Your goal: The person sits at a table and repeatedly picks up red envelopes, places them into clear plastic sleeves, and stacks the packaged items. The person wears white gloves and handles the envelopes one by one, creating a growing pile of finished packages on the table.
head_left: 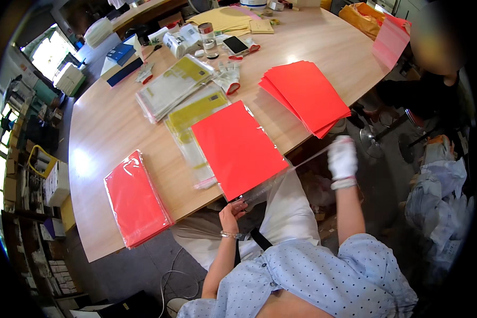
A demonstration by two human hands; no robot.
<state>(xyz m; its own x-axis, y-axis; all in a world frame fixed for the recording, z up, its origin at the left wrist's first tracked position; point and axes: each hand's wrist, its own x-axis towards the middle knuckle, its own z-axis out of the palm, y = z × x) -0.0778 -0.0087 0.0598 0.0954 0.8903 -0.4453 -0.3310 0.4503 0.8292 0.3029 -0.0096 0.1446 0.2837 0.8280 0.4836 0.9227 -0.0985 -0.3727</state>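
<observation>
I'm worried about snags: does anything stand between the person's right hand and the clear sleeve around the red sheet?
Nothing visible blocks the gap; a thin strip spans it, from the gloved right hand to near the lower right corner of the clear sleeve.

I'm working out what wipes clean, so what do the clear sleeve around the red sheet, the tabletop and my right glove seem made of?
Clear sleeve: probably thin, glossy plastic film; it's see-through, with creased glints. Tabletop: wood or wood-look laminate, I can't tell which; pale grain under a soft sheen. Right glove: likely knitted cloth, matte white, with a snug cuff.
</observation>
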